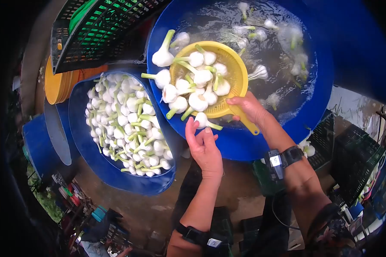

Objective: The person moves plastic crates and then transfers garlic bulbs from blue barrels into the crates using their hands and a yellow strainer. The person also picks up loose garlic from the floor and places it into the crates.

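A yellow strainer (244,70) full of white garlic bulbs (198,102) with green stems is over the near left part of a large blue tub (240,143) of water. My right hand (247,107) is wrapped round the strainer's handle. Just below the strainer's near edge, my left hand (205,150) is raised with its fingers apart, close beneath one bulb (201,120) at the rim. Whether its fingertips touch that bulb is hard to tell. Some bulbs lie at the strainer's left side, over the tub's rim.
Left of the tub, a blue container (152,185) holds a heap of garlic. More bulbs (259,73) float in the tub's water. A black crate (94,38) stands at the upper left beside an orange bucket (55,85). Dark crates (356,150) stand at the right.
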A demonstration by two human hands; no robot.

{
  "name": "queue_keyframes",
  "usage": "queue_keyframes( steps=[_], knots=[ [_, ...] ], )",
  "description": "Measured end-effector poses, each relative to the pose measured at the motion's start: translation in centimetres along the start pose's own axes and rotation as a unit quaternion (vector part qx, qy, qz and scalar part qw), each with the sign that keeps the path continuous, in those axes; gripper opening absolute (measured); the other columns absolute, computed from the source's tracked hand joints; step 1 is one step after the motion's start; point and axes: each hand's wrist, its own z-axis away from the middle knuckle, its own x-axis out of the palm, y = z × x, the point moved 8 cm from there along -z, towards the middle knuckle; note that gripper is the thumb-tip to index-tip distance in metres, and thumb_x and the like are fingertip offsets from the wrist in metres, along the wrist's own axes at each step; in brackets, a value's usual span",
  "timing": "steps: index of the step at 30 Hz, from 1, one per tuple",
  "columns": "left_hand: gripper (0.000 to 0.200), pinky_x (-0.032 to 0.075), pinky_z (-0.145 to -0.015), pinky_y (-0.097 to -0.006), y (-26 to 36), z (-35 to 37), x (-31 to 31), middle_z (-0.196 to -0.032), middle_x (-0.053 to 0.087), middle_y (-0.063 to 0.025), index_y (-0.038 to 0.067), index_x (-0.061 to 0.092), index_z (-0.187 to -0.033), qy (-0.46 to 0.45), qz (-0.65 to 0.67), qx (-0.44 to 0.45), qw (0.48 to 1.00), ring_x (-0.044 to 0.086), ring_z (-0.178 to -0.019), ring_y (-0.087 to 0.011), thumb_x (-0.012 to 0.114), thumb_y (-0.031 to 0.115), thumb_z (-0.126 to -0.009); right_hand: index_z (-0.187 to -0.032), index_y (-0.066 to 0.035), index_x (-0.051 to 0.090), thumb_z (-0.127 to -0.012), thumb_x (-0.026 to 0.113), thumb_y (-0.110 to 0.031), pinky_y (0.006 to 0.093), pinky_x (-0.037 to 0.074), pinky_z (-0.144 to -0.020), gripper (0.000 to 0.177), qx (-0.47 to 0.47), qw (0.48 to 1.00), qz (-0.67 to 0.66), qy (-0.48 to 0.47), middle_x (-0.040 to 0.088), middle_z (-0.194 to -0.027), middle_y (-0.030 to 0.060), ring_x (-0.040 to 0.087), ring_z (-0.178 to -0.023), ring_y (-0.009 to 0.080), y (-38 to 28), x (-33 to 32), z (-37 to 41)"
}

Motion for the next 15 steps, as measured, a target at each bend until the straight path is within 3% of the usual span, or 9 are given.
queue_keyframes(
  steps=[4, 6, 8, 10, 12, 14, 15],
  knots=[
    [0.039, 0.049, -0.061, -0.0225, 2.3, 2.8, 0.7, -0.098, 0.044, -0.0059, -0.001, 0.036, -0.126, -0.026, -0.085, 0.153, 0.984, 0.052, -0.074, -0.0113, 0.046, 0.008, -0.090, -0.103, 0.001, 0.055, -0.074, 0.062, -0.011, 0.0263, 0.041, -0.037, 0.032, -0.077, 0.995, 0.063, -0.018, 0.060, -0.085, 0.0102, 0.056, -0.062, 0.0162, -5.7, -2.6, 6.7],
    [0.038, 0.048, -0.058, -0.0222, 2.3, 5.1, 1.6, -0.098, 0.044, -0.0061, -0.001, 0.037, -0.126, -0.080, -0.101, 0.165, 0.978, 0.049, -0.071, -0.0100, 0.046, 0.008, -0.090, -0.106, 0.002, 0.052, -0.075, 0.064, -0.013, 0.0241, 0.040, -0.038, 0.036, -0.091, 0.990, 0.101, -0.033, 0.058, -0.084, 0.0093, 0.053, -0.059, 0.0131, -7.8, -5.6, 11.9],
    [0.046, 0.051, -0.061, -0.0224, 1.5, 8.3, 3.5, -0.104, 0.045, -0.0093, 0.001, 0.034, -0.130, -0.162, -0.188, 0.207, 0.946, 0.052, -0.078, -0.0111, 0.050, 0.003, -0.086, -0.105, 0.003, 0.051, -0.075, 0.064, -0.014, 0.0230, 0.040, -0.039, 0.036, -0.101, 0.983, 0.150, 0.010, 0.058, -0.080, 0.0104, 0.052, -0.055, 0.0127, -10.0, -8.5, 19.0],
    [0.051, 0.052, -0.065, -0.0243, -0.7, 11.7, 5.3, -0.115, 0.044, -0.0135, 0.002, 0.033, -0.131, -0.226, -0.184, 0.155, 0.944, 0.055, -0.083, -0.0129, 0.052, 0.000, -0.084, -0.105, 0.004, 0.051, -0.076, 0.062, -0.012, 0.0212, 0.040, -0.040, 0.034, -0.136, 0.965, 0.215, 0.060, 0.058, -0.076, 0.0117, 0.051, -0.052, 0.0115, -10.9, -11.9, 26.5],
    [0.048, 0.052, -0.070, -0.0250, -2.7, 14.4, 5.3, -0.118, 0.046, -0.0117, 0.001, 0.039, -0.127, -0.206, -0.137, 0.115, 0.962, 0.055, -0.085, -0.0134, 0.053, -0.003, -0.081, -0.112, 0.004, 0.051, -0.075, 0.060, -0.009, 0.0313, 0.049, -0.068, 0.040, -0.185, 0.911, 0.324, 0.175, 0.061, -0.094, 0.0147, 0.061, -0.082, 0.0221, -10.8, -14.8, 33.9],
    [0.045, 0.053, -0.068, -0.0258, -3.5, 17.3, 3.7, -0.117, 0.048, -0.0147, 0.000, 0.038, -0.128, -0.188, -0.128, 0.046, 0.973, 0.057, -0.085, -0.0140, 0.051, -0.002, -0.085, -0.126, 0.000, 0.039, -0.074, 0.056, -0.003, 0.0347, 0.046, -0.082, 0.055, -0.327, 0.791, 0.452, 0.253, 0.059, -0.103, 0.0195, 0.059, -0.094, 0.0312, -9.7, -15.8, 39.4],
    [0.042, 0.052, -0.068, -0.0254, -3.2, 19.2, 2.5, -0.113, 0.051, -0.0137, -0.001, 0.041, -0.126, -0.173, -0.095, 0.011, 0.980, 0.057, -0.085, -0.0145, 0.050, -0.002, -0.085, -0.134, -0.007, 0.029, -0.071, 0.055, 0.002, 0.0385, 0.048, -0.077, 0.068, -0.317, 0.717, 0.540, 0.306, 0.055, -0.109, 0.0192, 0.057, -0.094, 0.0363, -7.2, -17.9, 40.6]
  ],
)
